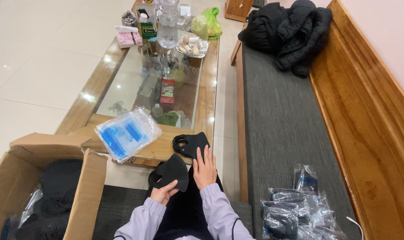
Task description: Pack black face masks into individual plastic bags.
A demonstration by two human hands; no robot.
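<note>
At lower centre, the left hand (162,194) has its grip closed on a folded black mask (174,172) held over the lap. Just right of it, the right hand (205,168) lies flat and open, fingertips touching a small stack of black masks (190,143) on the near edge of the desk (90,93). A pile of clear blue-printed bags (127,132) rests left of that stack. A cardboard box (84,195) stands at lower left; bagged masks (295,213) lie on the grey bench cushion at lower right.

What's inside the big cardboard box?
The cardboard box holds a dark heap of black fabric, likely more masks, with clear plastic wrap beside it. Its flaps and walls hide whatever lies deeper down.
</note>
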